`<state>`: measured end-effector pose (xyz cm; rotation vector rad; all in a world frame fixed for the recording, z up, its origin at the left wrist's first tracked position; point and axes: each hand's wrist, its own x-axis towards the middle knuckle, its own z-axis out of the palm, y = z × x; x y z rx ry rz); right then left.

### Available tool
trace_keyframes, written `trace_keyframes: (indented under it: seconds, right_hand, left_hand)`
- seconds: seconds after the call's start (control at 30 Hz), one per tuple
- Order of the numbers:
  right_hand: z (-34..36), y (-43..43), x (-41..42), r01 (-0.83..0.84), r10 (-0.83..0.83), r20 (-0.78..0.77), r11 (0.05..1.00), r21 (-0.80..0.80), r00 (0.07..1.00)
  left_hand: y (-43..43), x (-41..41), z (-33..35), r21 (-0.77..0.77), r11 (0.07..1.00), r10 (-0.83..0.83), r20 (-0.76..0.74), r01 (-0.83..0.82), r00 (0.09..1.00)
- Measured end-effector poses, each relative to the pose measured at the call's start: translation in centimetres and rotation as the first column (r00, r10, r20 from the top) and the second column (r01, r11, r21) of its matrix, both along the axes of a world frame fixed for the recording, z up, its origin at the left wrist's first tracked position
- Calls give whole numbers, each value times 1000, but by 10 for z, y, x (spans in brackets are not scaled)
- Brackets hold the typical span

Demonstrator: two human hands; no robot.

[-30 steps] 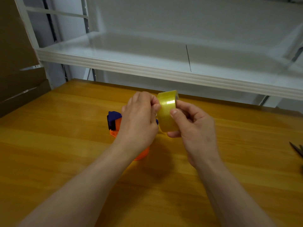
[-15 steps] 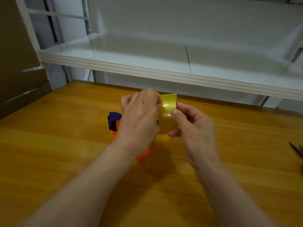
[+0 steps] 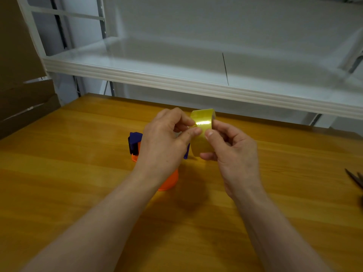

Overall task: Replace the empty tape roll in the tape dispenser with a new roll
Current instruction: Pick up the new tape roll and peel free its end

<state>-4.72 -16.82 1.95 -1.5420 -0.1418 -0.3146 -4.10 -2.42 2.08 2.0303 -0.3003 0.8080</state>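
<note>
- Orange-brown varnished wooden table (image 3: 59, 183): filled the lower half of the head view and carried every item listed below.
- White metal shelf with a ribbed front rim (image 3: 176, 79): ran across the view above and behind the table's far edge; 1 thin dark seam divided its surface.
- Brown cardboard sheets (image 3: 17, 55): stood at the far left, beside the shelf's upright.
- Left hand (image 3: 165, 142): was raised above the table, directly over the dispenser. Its thumb and forefinger were pressed together, pinching a small lifted flap of tape at the roll's outer face; the other fingers were curled in behind them.
- Right hand (image 3: 233, 150): gripped the roll from the right. The thumb lay flat on the outer band, 1 fingertip showed under the lower edge, and the other fingers were curled behind the roll, mostly hidden.
- Orange plastic tape dispenser with dark blue fittings (image 3: 135, 143): rested on the table beneath the left hand, which covered its middle; a blue block showed at the left and an orange rounded end toward the viewer.
- Yellow translucent tape roll (image 3: 202, 122): was held on edge between the 2 hands, above the table and just right of the dispenser; whether it touched the dispenser could not be told.
- Dark metal scissors (image 3: 353, 178): lay at the table's right edge, well apart from both hands, only the blades in view.
</note>
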Motion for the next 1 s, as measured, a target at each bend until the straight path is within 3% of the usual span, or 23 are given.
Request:
trace_keyframes:
  seconds: [0.17, 0.3, 0.43, 0.63, 0.9, 1.0]
  right_hand:
    - [-1, 1, 0, -20, 21, 30, 999, -26, 999]
    - [-2, 3, 1, -29, 30, 50, 999, -29, 998]
    - [-2, 2, 1, -43, 46, 40, 997, -66, 998]
    - [-3, 6, 3, -75, 79, 54, 995, -64, 995]
    - [3, 3, -1, -115, 115, 73, 993, -17, 991]
    - [4, 0, -2, -124, 128, 73, 991, -52, 989]
  left_hand:
    - [0, 1, 1, -55, 998, 7, -73, -11, 997]
    - [-1, 2, 0, 2, 1000, -8, -83, 8, 996]
    - [-2, 5, -6, 142, 986, 83, 46, -89, 995]
    - [-3, 8, -9, 215, 948, 191, 210, -236, 959]
    - [-8, 7, -10, 175, 964, 117, 396, -199, 911]
    - [-9, 7, -11, 182, 978, 19, 403, -100, 915]
